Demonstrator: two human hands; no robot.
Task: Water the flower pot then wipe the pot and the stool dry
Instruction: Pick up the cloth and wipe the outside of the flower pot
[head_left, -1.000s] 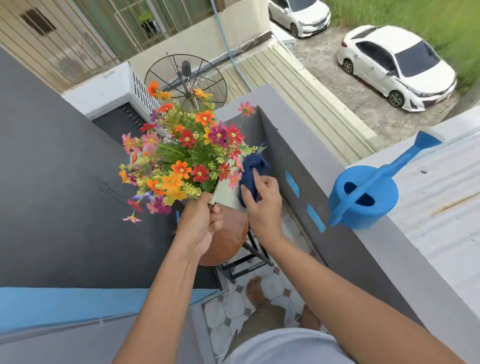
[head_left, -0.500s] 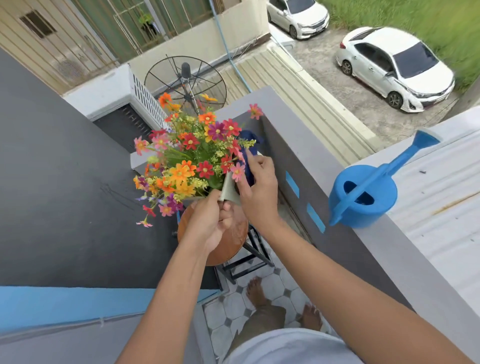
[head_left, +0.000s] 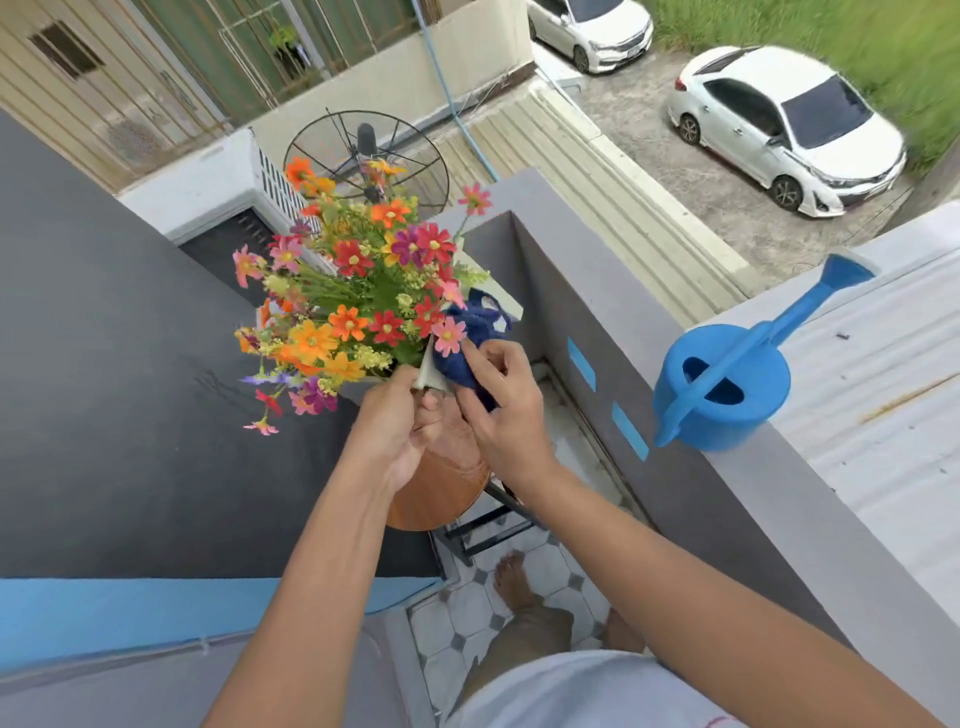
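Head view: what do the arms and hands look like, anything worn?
Both forearms are bare with no sleeves in view. The left hand and right hand are bare too: no gloves, and no rings, watch or bands visible. No markings show on them.

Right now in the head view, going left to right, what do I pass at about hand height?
Flowers → left hand → right hand holding the blue cloth → blue tape strips → blue watering can on the wall.

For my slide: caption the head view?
Right hand wipes the flower pot with blue cloth; left hand steadies it.
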